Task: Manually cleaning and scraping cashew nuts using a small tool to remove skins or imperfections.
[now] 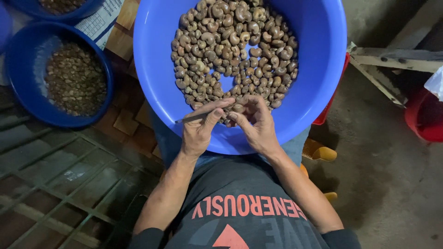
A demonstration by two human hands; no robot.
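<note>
Seated with a large blue basin point(323, 60) on the lap, heaped with brown unshelled-looking cashew nuts point(233, 50). Left hand point(199, 129) closed around a thin metal pick or small knife point(193, 117), blade lying roughly level and pointing leftward past the thumb. Right hand point(256, 122) curled, fingertips pinching a single nut point(229, 112) at the near edge of the heap, just above the basin wall; the two hands nearly touching at that nut. Hard to tell how much of the nut is already peeled, too small and partly hidden by the fingers.

To work this step well, probably: keep the nut gripped by its ends between thumb and forefinger so the curved back faces the tool; bring the tip in shallow, scraping skin rather than digging into the kernel; steer the blade away from the holding fingertips; stay low over the basin so a dropped nut falls back into the pile.

Off to the left on the floor, a darker blue bowl point(27, 99) holding smaller brown pieces point(76, 78), well apart from both hands. Another blue bowl rim point(69, 16) at the top left corner. Red tub point(422, 122) at the right edge.
</note>
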